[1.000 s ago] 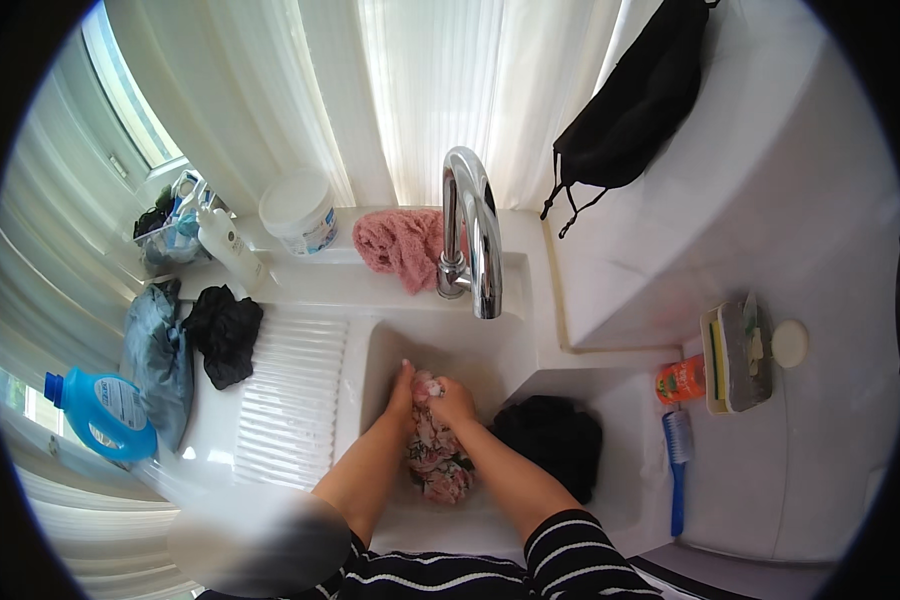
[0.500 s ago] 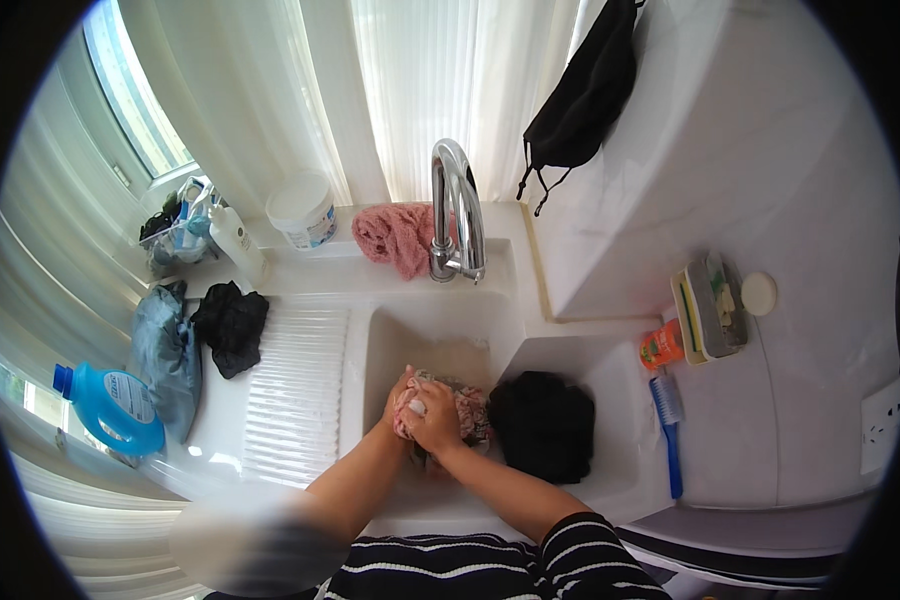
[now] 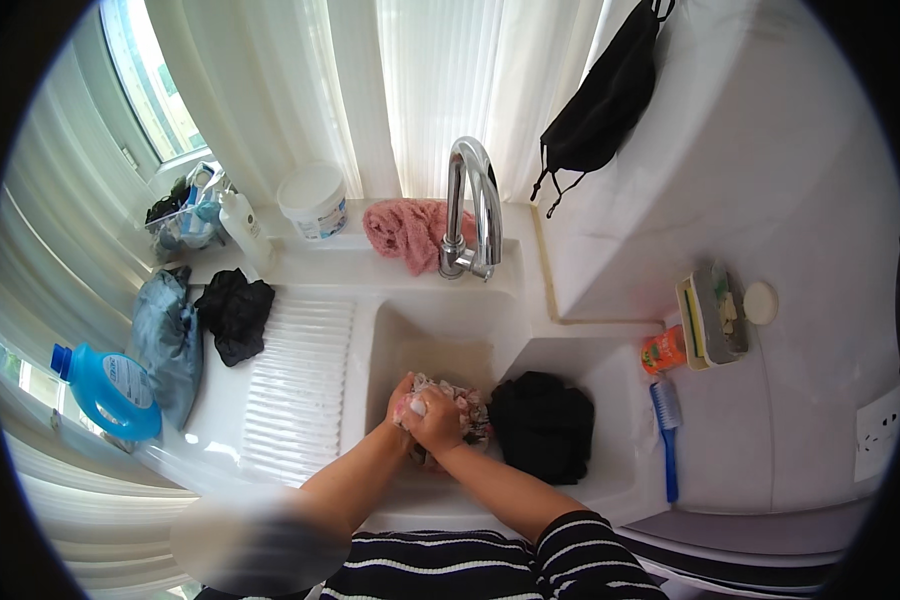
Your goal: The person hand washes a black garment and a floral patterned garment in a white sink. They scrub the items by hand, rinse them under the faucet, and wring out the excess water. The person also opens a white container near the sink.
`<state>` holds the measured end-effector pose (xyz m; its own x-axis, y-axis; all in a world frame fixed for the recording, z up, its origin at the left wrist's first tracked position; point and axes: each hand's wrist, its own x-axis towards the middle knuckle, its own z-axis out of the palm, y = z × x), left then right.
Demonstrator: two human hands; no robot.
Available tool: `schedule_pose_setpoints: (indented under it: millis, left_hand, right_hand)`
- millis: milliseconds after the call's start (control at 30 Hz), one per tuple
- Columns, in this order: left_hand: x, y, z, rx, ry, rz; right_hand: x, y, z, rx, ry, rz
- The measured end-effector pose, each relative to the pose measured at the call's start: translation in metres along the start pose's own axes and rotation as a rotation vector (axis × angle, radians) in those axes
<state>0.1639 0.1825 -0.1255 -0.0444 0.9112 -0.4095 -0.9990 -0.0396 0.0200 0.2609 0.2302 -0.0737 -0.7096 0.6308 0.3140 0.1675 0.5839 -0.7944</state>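
- Holding the floral cloth (image 3: 474, 409) between my left grip (image 3: 399, 400) and right grip (image 3: 435, 421), both curled closed around it.
- The floral cloth sits in the sink (image 3: 435, 318), bunched inside my grip and bulging out to its right.
- Further right of my grip, a black cloth (image 3: 542, 428) lies heaped.
- Beyond my grip stands the tap (image 3: 490, 215), a pink towel (image 3: 402, 228) beside it.

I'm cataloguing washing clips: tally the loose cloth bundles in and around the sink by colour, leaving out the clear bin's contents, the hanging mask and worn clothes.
Black: 2 (larger black bundle, smaller black bundle)
Pink floral: 1 (floral bundle, in the hands)
Plain pink: 1 (fuzzy bundle)
Blue-grey: 1 (blue-grey bundle)
Total: 5
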Motion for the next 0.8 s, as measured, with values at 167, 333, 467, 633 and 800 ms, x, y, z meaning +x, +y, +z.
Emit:
schedule_pose_setpoints:
  millis: [167,333,467,633,800]
  left_hand:
    - [-0.003,-0.003,0.045,0.416,0.487,0.174]
    - [0.024,0.036,0.057,1.542,0.783,0.271]
    - [0.043,0.018,0.023,2.187,0.813,0.308]
    - [0.066,0.021,-0.008,2.417,0.669,0.081]
    - [0.074,0.051,-0.002,1.417,0.524,0.284]
  right_hand:
    - [0.049,0.075,-0.024,-0.232,0.012,0.340]
    - [0.074,0.127,-0.023,-0.250,0.172,0.226]
    - [0.039,0.112,0.002,-0.721,-0.372,0.296]
    - [0.051,0.121,0.005,-0.781,-0.426,0.295]
    - [0.066,0.134,0.012,-0.460,-0.250,0.504]
